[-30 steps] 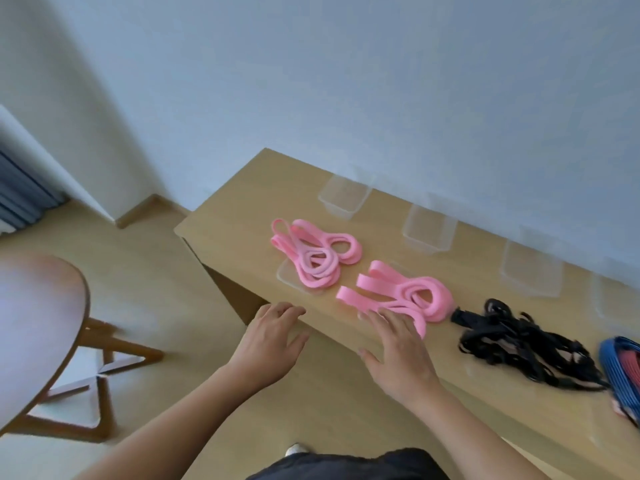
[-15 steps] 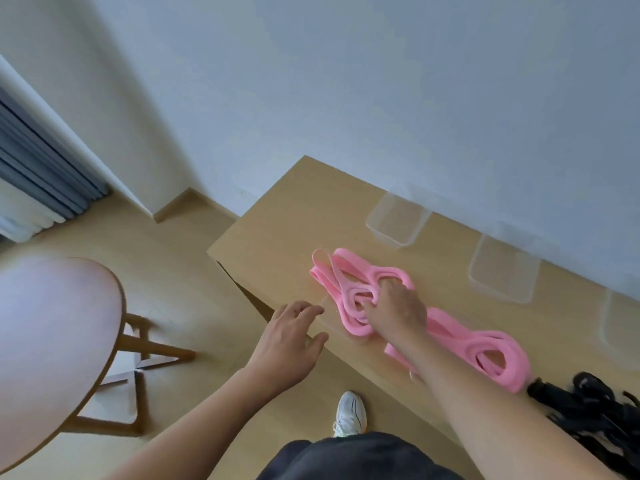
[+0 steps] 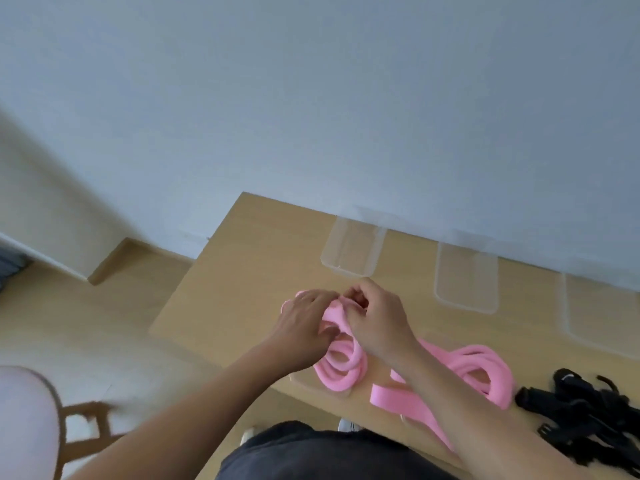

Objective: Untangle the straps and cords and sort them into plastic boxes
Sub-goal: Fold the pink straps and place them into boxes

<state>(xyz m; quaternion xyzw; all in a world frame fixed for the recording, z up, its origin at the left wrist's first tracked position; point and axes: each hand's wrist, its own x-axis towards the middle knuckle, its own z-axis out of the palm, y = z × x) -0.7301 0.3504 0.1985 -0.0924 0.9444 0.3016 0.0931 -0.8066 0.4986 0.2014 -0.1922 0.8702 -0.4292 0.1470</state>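
A bundle of pink straps [image 3: 343, 370] lies near the front left of the wooden table [image 3: 242, 271]. My left hand [image 3: 306, 329] grips its upper loops from the left. My right hand [image 3: 375, 318] pinches the same bundle's top from the right, fingers curled. A second pink strap bundle [image 3: 478, 370] lies to the right, partly under my right forearm. A black tangle of straps [image 3: 588, 414] sits at the right edge. Three clear plastic boxes stand along the wall: left [image 3: 353, 247], middle [image 3: 465, 275], right [image 3: 602, 313].
A clear lid [image 3: 304, 381] seems to lie under the first pink bundle. A round stool [image 3: 31, 417] stands on the floor at the lower left. The table's left edge and front edge are close to my hands.
My left hand rose from below the table edge onto the pink bundle. My right hand stayed on that bundle and now pinches its top. The view swung right and closer.
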